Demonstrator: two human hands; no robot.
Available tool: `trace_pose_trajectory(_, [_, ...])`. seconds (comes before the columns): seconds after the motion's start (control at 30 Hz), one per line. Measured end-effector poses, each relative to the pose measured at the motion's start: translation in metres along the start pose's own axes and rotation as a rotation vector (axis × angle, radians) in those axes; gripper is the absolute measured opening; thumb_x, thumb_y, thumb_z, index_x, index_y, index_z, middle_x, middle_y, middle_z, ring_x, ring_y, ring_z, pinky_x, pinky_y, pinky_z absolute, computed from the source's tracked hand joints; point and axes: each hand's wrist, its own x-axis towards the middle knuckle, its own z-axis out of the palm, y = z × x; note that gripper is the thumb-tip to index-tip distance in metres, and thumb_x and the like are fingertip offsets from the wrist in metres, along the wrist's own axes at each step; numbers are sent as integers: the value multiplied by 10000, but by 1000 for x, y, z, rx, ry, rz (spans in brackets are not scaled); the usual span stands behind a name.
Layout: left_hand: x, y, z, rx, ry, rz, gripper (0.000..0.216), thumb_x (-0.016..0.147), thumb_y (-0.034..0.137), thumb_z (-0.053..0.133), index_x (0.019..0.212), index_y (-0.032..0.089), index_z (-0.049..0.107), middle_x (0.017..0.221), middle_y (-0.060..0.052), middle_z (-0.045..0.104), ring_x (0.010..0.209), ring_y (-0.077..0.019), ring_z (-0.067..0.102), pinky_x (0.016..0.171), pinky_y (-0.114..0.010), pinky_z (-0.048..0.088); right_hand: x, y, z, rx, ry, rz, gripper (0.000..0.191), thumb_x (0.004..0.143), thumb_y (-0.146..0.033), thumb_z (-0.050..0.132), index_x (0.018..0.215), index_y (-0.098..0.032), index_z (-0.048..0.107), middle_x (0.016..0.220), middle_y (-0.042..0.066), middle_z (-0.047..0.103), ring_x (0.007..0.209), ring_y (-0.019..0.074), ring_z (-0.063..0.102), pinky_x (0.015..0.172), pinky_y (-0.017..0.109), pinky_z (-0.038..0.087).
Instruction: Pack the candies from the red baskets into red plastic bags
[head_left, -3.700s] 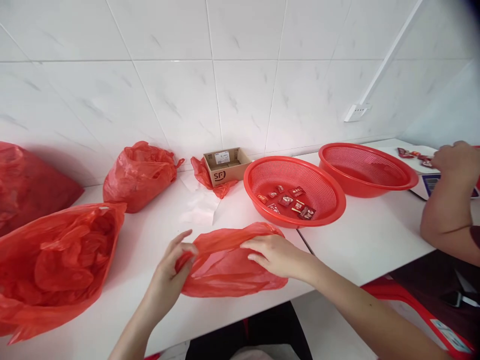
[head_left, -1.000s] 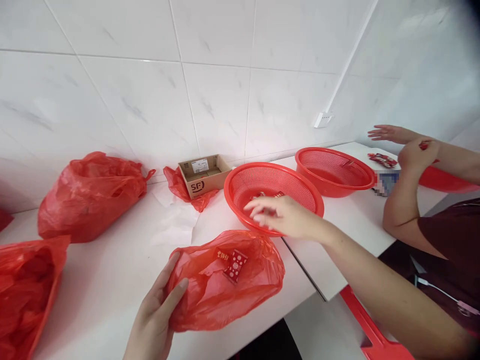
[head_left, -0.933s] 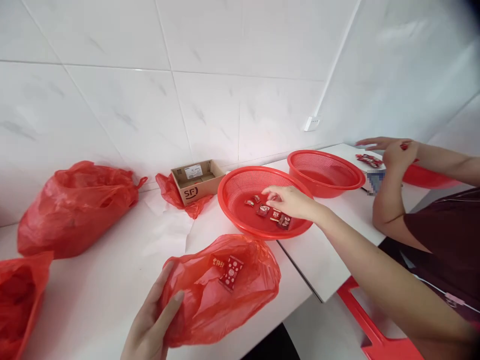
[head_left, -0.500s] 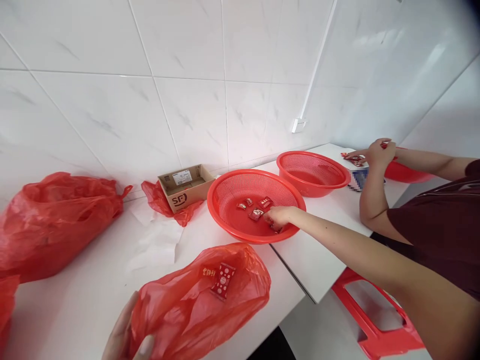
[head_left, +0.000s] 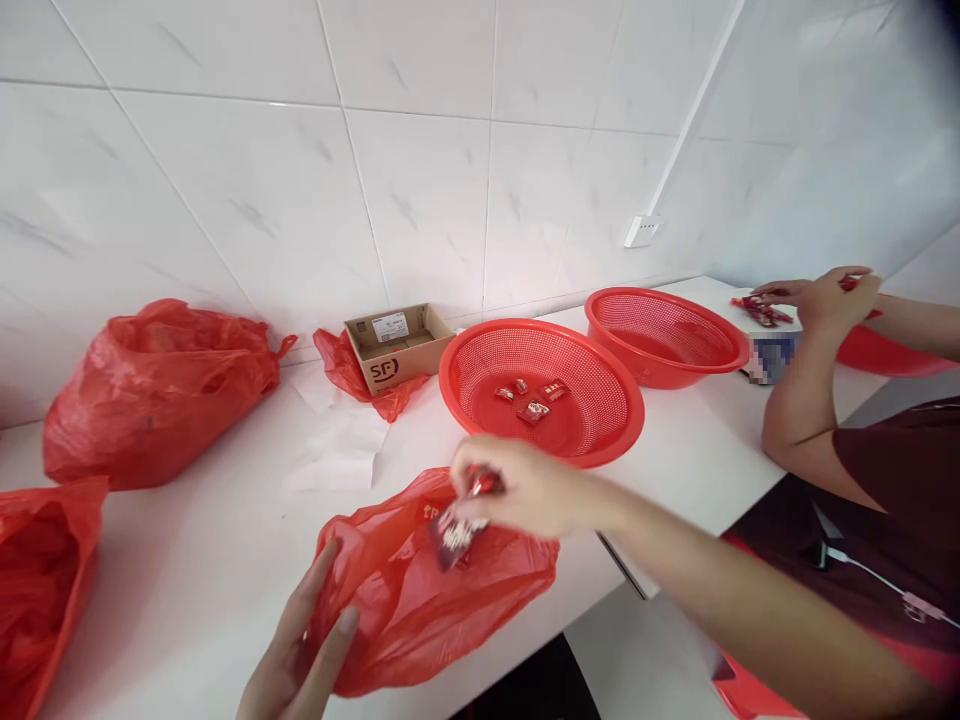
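My left hand (head_left: 300,645) grips the near left rim of a red plastic bag (head_left: 390,610), thumb outside and fingers at its edge, and the bag lies with its mouth spread. Over that mouth, my right hand (head_left: 529,490), slightly blurred, pinches small wrapped snack packets (head_left: 459,535), dark red with white print; how many cannot be told. The hand and packets cover much of the bag's inside. Just beyond is a red perforated plastic basket (head_left: 626,415), with several small red wrapped packets (head_left: 534,411) on its floor.
A second red basket (head_left: 675,378) and a co-worker's hands (head_left: 832,300), handling red packets over a scale (head_left: 772,360), are at the right. An open cardboard box (head_left: 412,360) stands against the tiled wall. Full red bags (head_left: 165,400) sit left; white paper (head_left: 337,450) lies mid-table.
My right hand has lifted packets out of the basket and moved left over the red bag. The view has shifted, so the surroundings appear displaced. My left hand keeps its hold on the bag.
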Motion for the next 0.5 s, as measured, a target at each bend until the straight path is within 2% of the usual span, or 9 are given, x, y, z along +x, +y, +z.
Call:
trace_pose_trajectory(0.03, [0,0,0,-4,-8,-2,642,746,551,705,1354,434,536,1494,79,472,1429,-311,329,1192,-465,228,0,0,21,-35,-33,33,82,866,-246,618,919,-230,558,997,3,606,861,133,605,777,258,485])
trace_pose_trajectory(0.1, [0,2,0,-3,-17,-4,664,742,549,711,1367,444,516,1507,87,454,1430,-305,329,1184,-462,250,-1,5,50,-129,-79,124,193,883,-196,580,1066,-257,596,1160,43,581,961,171,611,847,319,484])
trace_pose_trajectory(0.13, [0,4,0,3,-20,-8,673,746,550,706,1378,448,500,1512,87,447,1428,-301,334,1177,-466,265,-2,9,57,-159,-89,152,275,887,-184,572,1144,-279,597,1243,58,558,1043,199,601,892,353,475])
trace_pose_trajectory(0.2, [0,6,0,19,-26,-22,693,753,556,699,1398,448,472,1513,79,447,1420,-298,351,1166,-475,288,-6,13,57,-150,-96,146,362,894,-180,565,1229,-313,596,1310,57,554,1144,227,573,943,378,458])
trace_pose_trajectory(0.27, [0,8,0,25,-20,-22,700,757,558,695,1407,439,465,1511,71,452,1416,-300,359,1166,-474,288,-10,14,40,-65,-77,111,326,913,-202,547,1213,-306,623,1221,38,632,1067,196,621,887,334,492])
trace_pose_trajectory(0.37, [0,10,1,-5,-5,-8,676,747,549,707,1382,444,499,1510,85,451,1422,-303,346,1182,-456,262,-13,17,-2,45,54,129,238,942,-250,502,1130,-249,648,1084,34,692,849,143,674,720,269,533])
trace_pose_trajectory(0.43, [-1,11,3,-26,-3,9,649,762,534,701,1374,446,506,1515,94,441,1433,-293,326,1198,-445,223,-13,28,-34,-35,187,215,229,961,-276,472,1118,-228,632,1088,48,688,840,139,677,698,262,538])
trace_pose_trajectory(0.5, [-1,12,4,-28,-6,18,636,781,530,685,1382,443,496,1524,98,426,1441,-286,309,1209,-438,191,-11,47,-64,-244,262,372,229,970,-274,471,1148,-229,608,1117,58,679,917,151,668,758,275,538])
